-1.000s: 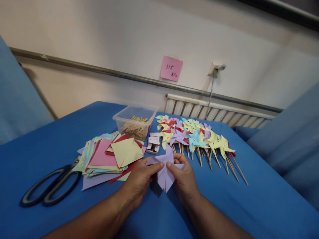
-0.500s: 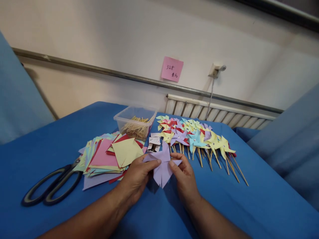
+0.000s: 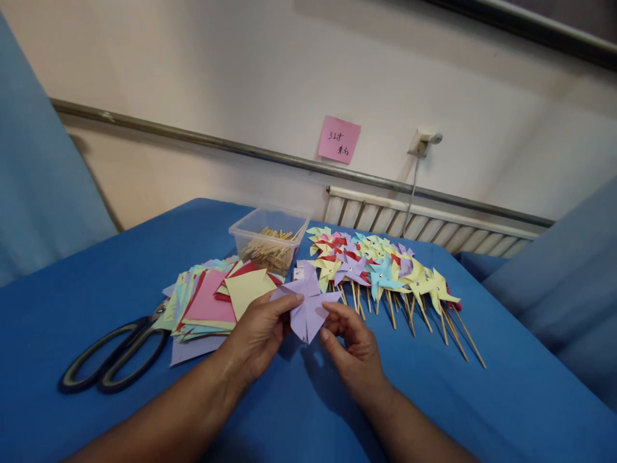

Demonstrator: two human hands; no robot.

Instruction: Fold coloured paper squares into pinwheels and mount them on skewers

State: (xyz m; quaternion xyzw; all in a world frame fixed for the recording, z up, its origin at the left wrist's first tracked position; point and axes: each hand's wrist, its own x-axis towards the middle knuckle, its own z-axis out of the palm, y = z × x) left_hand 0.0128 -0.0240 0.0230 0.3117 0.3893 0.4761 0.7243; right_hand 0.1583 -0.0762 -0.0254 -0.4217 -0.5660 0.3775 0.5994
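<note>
My left hand pinches a light purple folded paper pinwheel at its left side, thumb on top. The four-pointed paper is held above the blue table, with no stick visible on it. Close to its right edge is my right hand, thumb and forefinger apart and curved; whether a fingertip brushes the paper I cannot tell. Behind the pinwheel, a small white box is mostly hidden. To the left lies a pile of coloured paper squares, with large dark-handled scissors partly under it.
Finished pinwheels on wooden sticks lie in rows at the back right. A clear plastic tub of thin sticks stands behind the paper pile. Blue cloth covers the table. A pink note hangs on the wall above a radiator.
My right thumb and fingers have come off the pinwheel's face and drawn slightly away. The left hand still grips it, now a little higher. The view has shifted slightly.
</note>
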